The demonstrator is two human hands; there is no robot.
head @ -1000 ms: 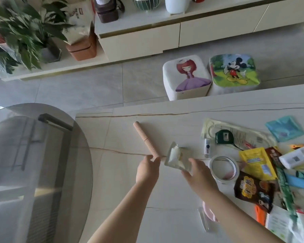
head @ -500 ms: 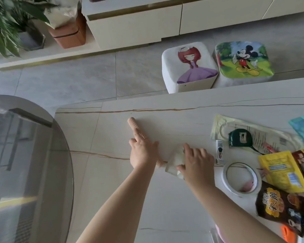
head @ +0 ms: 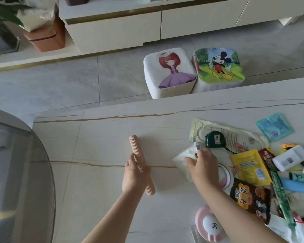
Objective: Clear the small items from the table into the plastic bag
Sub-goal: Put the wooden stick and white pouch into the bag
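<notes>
My left hand [head: 134, 174] grips a ribbed, pale pink stick [head: 139, 153] around its middle, just over the pale table [head: 98, 137]. My right hand [head: 203, 165] holds a crumpled clear plastic bag [head: 180, 159] against the table. Its fingertips are at a small white tube [head: 198, 146] beside a green tape measure [head: 215, 139]. A roll of tape [head: 226, 174] lies partly hidden under my right hand.
Small items crowd the table's right side: a yellow packet [head: 250, 167], a brown snack packet [head: 249, 197], a teal sachet [head: 275, 127], a white box [head: 290, 157] and a pink round toy [head: 209, 224]. A glass tabletop [head: 16, 172] adjoins on the left. Two stools [head: 168, 72] stand beyond the far edge.
My left hand has closed round the stick and turned it more upright in view. My right hand has carried the bag rightward to the white tube.
</notes>
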